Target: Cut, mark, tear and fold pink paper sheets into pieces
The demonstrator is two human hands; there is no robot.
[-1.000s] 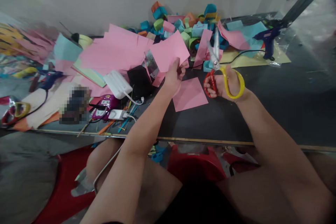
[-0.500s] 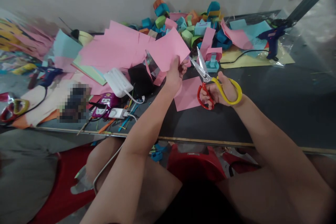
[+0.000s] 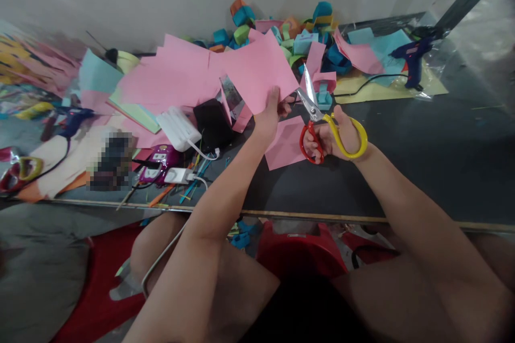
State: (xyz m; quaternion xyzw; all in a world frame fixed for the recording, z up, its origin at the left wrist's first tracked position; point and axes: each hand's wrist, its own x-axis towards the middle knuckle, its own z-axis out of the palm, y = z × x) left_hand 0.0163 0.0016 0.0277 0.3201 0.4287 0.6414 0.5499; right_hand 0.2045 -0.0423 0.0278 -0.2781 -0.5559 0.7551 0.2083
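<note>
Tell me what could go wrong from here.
1. The scissors in the right hand are open, blades close to the left hand: a careless cut might nick it.
2. The pink sheet is held only at one edge, so it might bend and skew a cut.
3. The glue gun lies on or against clear plastic; if hot, it might melt it.

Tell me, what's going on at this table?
A person is holding pink paper in the left hand and scissors in the right hand. The blades are open, with their tips right by the paper's corner; I can't tell whether they touch it. Another pink sheet lies on the dark table below, and a heap of colourful paper pieces sits toward the wall.
</note>
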